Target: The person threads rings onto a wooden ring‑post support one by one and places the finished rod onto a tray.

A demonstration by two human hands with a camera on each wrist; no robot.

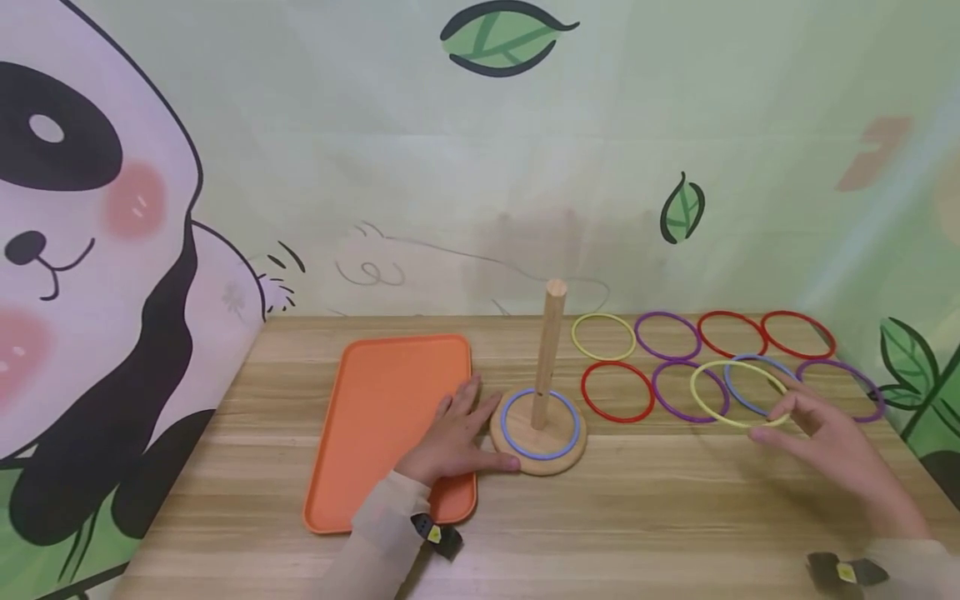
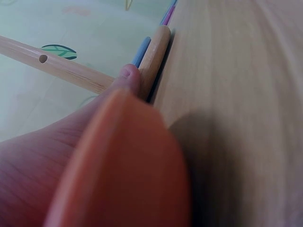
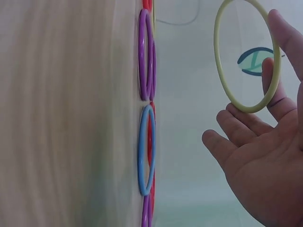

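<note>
Ring of yellow colour is pinched between thumb and finger of right hand, above table; level hold is advised. Wooden base is touched by spread left hand; steady pressure advised.

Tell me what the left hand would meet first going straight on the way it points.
Probably the round wooden base: its edge lies before the left hand, between thumb and index finger, though depth is unclear.
</note>
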